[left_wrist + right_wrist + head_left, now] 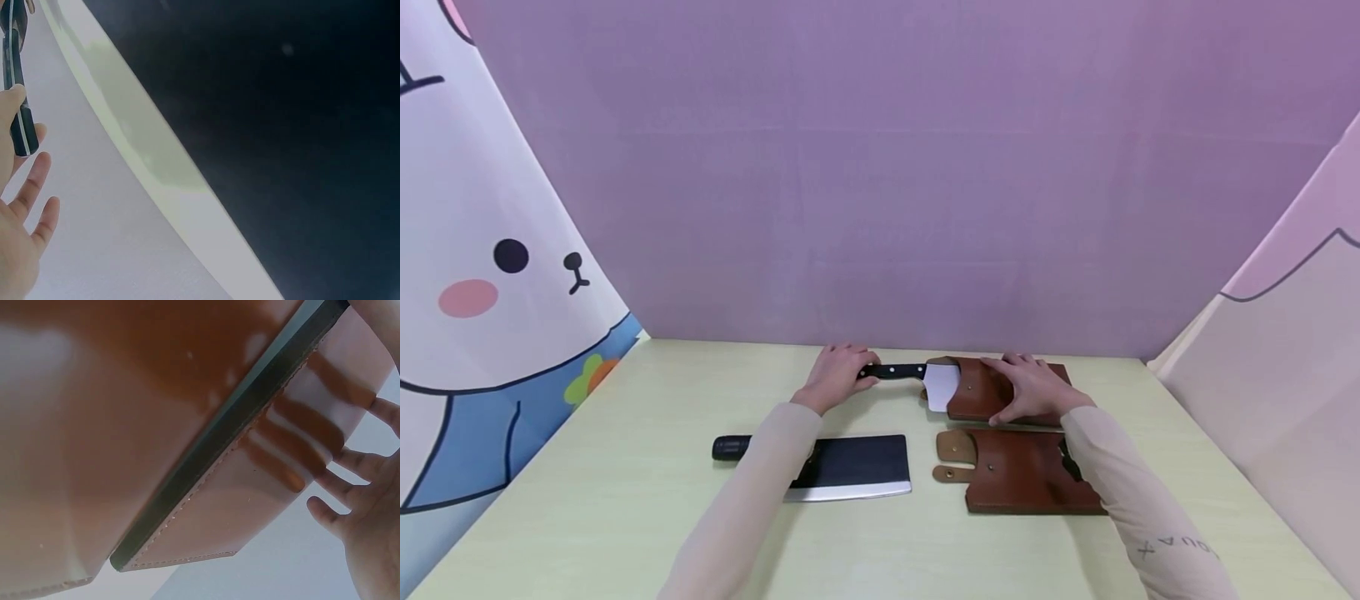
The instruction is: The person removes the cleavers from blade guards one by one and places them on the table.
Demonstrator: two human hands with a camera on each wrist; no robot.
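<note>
At the back of the table, a knife with a black riveted handle [901, 372] lies with its broad, pale blade [942, 388] partly inside a brown leather sheath [976, 390]. My left hand [838, 379] pinches the end of that handle; the left wrist view shows the thumb on the handle [15, 81] and two fingers extended off it. My right hand [1037, 390] spans the sheath, thumb at the near edge and fingers at the far edge. In the right wrist view, fingertips touch the edge of this sheath [219, 512]. The rest of the blade is hidden inside the leather.
Nearer me lies a larger cleaver with a dark blade [868, 460] and black handle [730, 447], partly covered by my left forearm. Right of it lies a second brown sheath [1022, 479] with an unfastened strap [953, 474], under my right wrist. A purple backdrop [880, 208] stands behind.
</note>
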